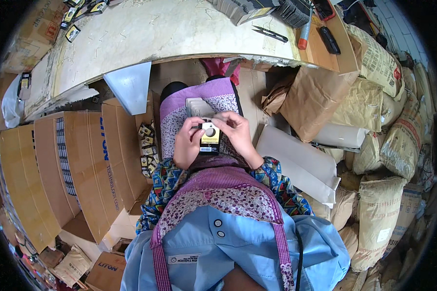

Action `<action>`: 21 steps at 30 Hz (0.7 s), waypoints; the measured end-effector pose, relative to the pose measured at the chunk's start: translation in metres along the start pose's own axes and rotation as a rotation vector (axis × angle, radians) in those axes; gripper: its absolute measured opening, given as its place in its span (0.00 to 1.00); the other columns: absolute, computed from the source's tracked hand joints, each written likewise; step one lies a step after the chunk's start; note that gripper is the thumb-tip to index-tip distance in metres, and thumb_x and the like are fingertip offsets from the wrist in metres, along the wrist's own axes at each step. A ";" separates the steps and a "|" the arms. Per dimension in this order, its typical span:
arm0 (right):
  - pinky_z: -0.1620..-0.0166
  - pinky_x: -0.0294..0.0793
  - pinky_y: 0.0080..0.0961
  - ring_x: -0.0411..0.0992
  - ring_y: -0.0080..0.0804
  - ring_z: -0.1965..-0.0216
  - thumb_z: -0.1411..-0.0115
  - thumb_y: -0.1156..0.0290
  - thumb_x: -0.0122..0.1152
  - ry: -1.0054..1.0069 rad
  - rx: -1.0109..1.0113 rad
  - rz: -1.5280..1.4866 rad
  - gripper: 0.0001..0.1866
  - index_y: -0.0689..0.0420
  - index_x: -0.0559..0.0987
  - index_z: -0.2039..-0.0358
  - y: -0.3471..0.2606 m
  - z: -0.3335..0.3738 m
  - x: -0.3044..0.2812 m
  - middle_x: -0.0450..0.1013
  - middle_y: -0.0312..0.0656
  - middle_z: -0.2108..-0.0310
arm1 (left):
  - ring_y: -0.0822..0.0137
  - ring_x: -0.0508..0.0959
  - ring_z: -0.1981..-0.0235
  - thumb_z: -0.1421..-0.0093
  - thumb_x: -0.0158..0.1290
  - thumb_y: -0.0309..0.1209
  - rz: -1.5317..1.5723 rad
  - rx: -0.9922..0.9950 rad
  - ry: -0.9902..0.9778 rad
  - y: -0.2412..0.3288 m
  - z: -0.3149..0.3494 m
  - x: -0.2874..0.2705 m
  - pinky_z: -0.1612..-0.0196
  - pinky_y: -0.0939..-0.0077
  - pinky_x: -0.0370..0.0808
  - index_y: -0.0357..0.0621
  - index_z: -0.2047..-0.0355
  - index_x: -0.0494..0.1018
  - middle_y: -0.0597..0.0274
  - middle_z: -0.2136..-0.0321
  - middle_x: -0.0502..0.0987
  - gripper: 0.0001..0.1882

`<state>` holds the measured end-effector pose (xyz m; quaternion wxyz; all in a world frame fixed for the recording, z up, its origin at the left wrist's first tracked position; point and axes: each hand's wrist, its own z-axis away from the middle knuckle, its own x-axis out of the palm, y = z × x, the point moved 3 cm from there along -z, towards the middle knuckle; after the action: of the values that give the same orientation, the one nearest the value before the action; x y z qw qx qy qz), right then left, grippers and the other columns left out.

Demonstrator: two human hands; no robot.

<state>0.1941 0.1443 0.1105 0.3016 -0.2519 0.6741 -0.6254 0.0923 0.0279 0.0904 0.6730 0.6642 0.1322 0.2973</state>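
In the head view, holds a black-and-yellow card [210,141] at the middle of the frame, just above the lap, with the printed face turned upward to the camera. Pinches its upper left edge between thumb and fingers of the left hand [188,141], and brings together thumb and forefinger of the right hand [235,134] at its upper right edge, seemingly pinching there also; cannot tell what exactly lies under these fingertips. Grips it by two sides probably to steady it, with the face mostly uncovered. Carries on the purple apron [221,88], just above the hands in the frame, a stack of grey cards [194,107], likely placed there for short reaching. Sits before a pale worktable [150,39] with broken edge, spanning the top of the frame, with black snips [270,34] and an orange-and-blue tool [305,36] lying near its right end, perhaps for easy taking. Has at left an open cardboard box [119,160], with small card packages [148,148] beside the left sleeve. Has at right a brown paper bag [310,102], a white sheet [296,160] and, farther out, crowded sacks [381,213].
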 end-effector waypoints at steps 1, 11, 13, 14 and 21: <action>0.68 0.67 0.14 0.68 0.16 0.73 0.48 0.77 0.62 0.053 0.142 -0.091 0.07 0.64 0.79 0.68 0.005 -0.002 -0.002 0.73 0.33 0.74 | 0.70 0.75 0.59 0.43 0.45 0.14 0.001 -0.001 -0.001 0.000 0.001 0.000 0.58 0.80 0.70 0.34 0.57 0.64 0.54 0.65 0.72 0.13; 0.63 0.69 0.18 0.70 0.16 0.69 0.48 0.74 0.63 -0.252 0.149 0.100 0.08 0.63 0.79 0.67 -0.009 -0.002 -0.010 0.76 0.37 0.72 | 0.69 0.75 0.62 0.44 0.45 0.13 -0.014 0.042 0.036 0.013 0.001 0.000 0.58 0.80 0.71 0.35 0.58 0.66 0.57 0.67 0.72 0.13; 0.63 0.69 0.19 0.70 0.20 0.70 0.47 0.73 0.62 -0.235 0.101 0.127 0.09 0.63 0.77 0.66 -0.002 -0.001 -0.009 0.75 0.39 0.73 | 0.69 0.76 0.63 0.44 0.45 0.13 0.001 0.029 0.049 0.013 0.003 -0.005 0.59 0.80 0.72 0.35 0.59 0.66 0.58 0.69 0.72 0.12; 0.63 0.69 0.19 0.70 0.20 0.70 0.47 0.73 0.62 -0.238 0.100 0.124 0.09 0.63 0.77 0.66 0.005 0.000 -0.006 0.75 0.39 0.73 | 0.69 0.76 0.64 0.44 0.45 0.13 -0.088 0.076 -0.012 0.012 0.005 -0.015 0.60 0.79 0.72 0.36 0.59 0.66 0.57 0.67 0.73 0.13; 0.57 0.61 0.33 0.68 0.43 0.62 0.60 0.69 0.67 -0.209 -0.128 0.999 0.15 0.57 0.75 0.70 0.032 0.019 -0.003 0.68 0.45 0.66 | 0.51 0.75 0.60 0.50 0.57 0.28 -0.951 0.036 0.008 0.042 0.011 -0.065 0.58 0.63 0.72 0.39 0.60 0.72 0.49 0.60 0.74 0.16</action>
<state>0.2110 0.1364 0.0785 0.6136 0.0218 0.7153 -0.3337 0.0381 -0.0213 0.1184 0.7222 0.5405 0.4295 -0.0435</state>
